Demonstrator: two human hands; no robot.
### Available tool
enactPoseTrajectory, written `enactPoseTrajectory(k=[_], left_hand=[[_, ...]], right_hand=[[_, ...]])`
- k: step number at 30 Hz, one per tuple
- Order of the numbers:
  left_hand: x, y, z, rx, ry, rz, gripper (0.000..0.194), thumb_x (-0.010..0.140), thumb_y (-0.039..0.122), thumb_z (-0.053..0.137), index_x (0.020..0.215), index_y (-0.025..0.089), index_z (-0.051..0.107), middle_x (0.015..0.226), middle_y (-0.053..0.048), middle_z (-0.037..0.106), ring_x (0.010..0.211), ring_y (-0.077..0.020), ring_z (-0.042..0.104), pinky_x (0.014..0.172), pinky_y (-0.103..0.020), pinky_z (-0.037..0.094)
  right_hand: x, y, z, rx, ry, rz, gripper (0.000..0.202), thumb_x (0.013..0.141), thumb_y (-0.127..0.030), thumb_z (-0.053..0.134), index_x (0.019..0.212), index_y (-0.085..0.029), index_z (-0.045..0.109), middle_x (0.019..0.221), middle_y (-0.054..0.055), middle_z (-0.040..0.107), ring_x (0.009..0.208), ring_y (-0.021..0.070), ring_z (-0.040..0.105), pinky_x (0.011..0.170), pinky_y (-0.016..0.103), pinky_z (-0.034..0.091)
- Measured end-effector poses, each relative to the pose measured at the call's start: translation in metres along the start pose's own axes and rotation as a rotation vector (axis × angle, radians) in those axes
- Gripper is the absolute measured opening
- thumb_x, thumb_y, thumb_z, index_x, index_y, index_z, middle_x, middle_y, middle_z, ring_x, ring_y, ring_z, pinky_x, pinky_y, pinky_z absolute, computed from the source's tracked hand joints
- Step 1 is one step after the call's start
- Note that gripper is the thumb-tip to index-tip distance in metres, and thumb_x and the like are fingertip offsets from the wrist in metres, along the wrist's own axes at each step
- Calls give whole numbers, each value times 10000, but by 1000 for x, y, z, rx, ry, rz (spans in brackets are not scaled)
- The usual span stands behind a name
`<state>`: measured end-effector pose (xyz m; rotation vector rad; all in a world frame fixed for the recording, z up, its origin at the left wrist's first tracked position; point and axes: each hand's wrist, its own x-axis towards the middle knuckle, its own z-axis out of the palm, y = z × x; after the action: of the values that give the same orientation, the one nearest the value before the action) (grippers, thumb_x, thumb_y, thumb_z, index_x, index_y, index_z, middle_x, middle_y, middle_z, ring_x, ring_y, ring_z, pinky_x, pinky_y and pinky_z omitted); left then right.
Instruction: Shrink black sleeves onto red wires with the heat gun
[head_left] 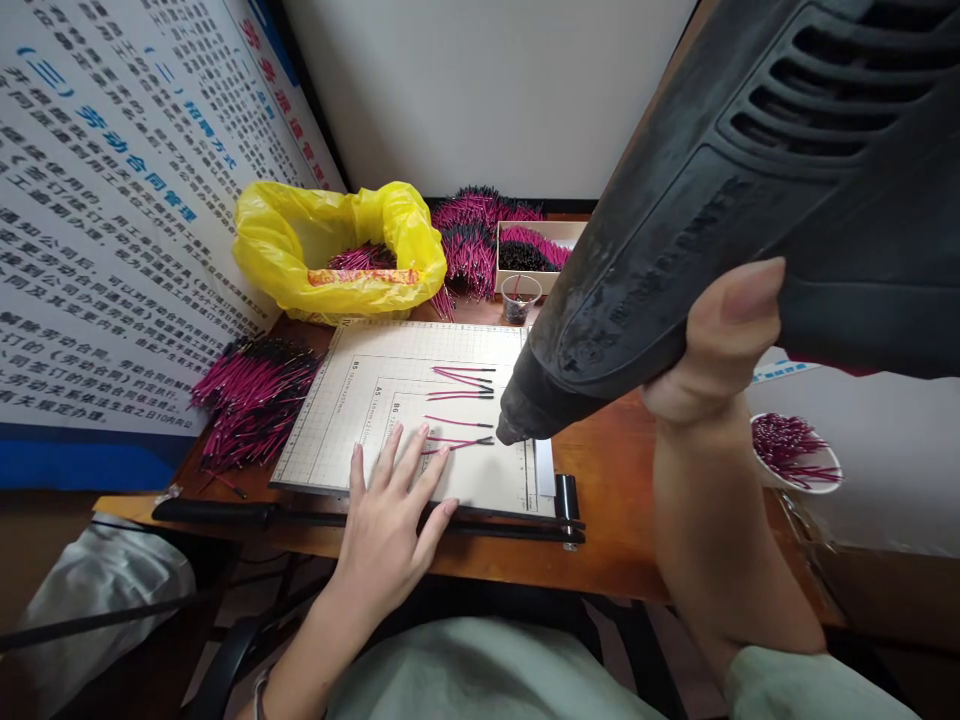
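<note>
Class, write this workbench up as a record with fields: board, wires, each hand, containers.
board: flat white rectangular board, grid-printed
wires: thin magenta-and-black wires on the board; loose wire heap to its left
left hand: palm down over the board, at the lowest wires
right hand: grips a large black plastic tool, its tapered nozzle toward the wires
containers: open yellow plastic bag, cream rectangular box, small clear plastic cup, white round bowl

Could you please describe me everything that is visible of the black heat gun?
The black heat gun has a thick, scuffed body that looks like plastic, slotted vents, and a narrower dark nozzle. The right hand grips it tilted, nozzle down and toward picture-left, beside the wires on the gridded board; whether it touches the board is hard to tell. Its rear runs past the picture edge.
</note>
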<state>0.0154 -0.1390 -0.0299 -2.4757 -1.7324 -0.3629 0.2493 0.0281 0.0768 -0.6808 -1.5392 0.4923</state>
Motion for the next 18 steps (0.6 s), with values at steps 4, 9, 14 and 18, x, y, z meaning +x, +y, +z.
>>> enactPoseTrajectory(k=[4,9,14,18], left_hand=[[14,-5,-2,-65,86,-51,514,1061,229,396,1575,231,384,1560,-94,540,1510,-271,422,1305,-533,20],[39,-10,1,-91,168,-248,575,1068,347,390,1606,160,311,1510,-167,580,1459,-327,489,1274,-615,183],[45,-17,9,-34,66,-281,650,1052,465,387,1597,114,332,1574,-213,489,1495,-385,426,1253,-678,203],[40,-23,10,-58,30,-326,691,1052,531,353,1588,95,344,1598,-205,456,1507,-410,397,1237,-713,203]], right_hand=[[-3,1,-4,-53,-16,-6,744,823,-890,456,1457,-502,492,1313,-84,620,1566,218,310,1334,460,238],[-3,0,-2,-73,-18,-15,771,832,-898,421,1494,-502,446,1266,-76,642,1517,214,405,1304,486,309],[-2,-3,-2,-75,64,-5,812,810,-884,496,1514,-483,446,1375,-102,602,1601,181,206,1365,403,131],[-3,-7,-4,-155,34,17,879,811,-920,405,1551,-446,418,1385,-86,610,1617,189,136,1371,400,28]])
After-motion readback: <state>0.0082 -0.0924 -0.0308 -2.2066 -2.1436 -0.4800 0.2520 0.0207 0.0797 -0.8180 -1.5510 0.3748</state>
